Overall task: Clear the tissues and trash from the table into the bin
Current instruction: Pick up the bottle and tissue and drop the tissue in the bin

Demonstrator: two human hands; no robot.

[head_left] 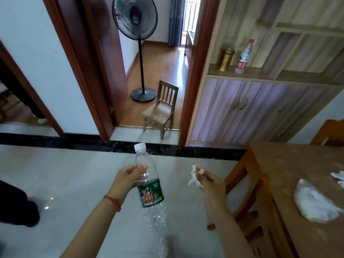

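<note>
Tissues, trash: head view, one entry. Crumpled white tissue (195,178), pinched in the fingers (200,175) of the right hand (210,183), held in the air above the floor and off the bench. Clear plastic bottle (149,185) with white cap and green label, looking empty, gripped near its upper body by the left hand (128,180), thumb and fingers curled round it; bottle tilted, cap away from the person. Red string on the left wrist.

Bench (279,170), wooden, at the right edge: a white crumpled bag or wrapper (314,203) lies on it, and scraps of paper (337,175) near its far right, partly cut off by the frame. Bin: not in view.

Step in hand, by judgement: carrying a first load away from the bench toward the bin. Next move calls for finding the bin, dropping both items in, then going back for the wrapper and scraps.

Also present: standing fan (135,47) and small wooden chair (160,108) in the doorway; cabinet (260,108) with two bottles on its shelf.
</note>
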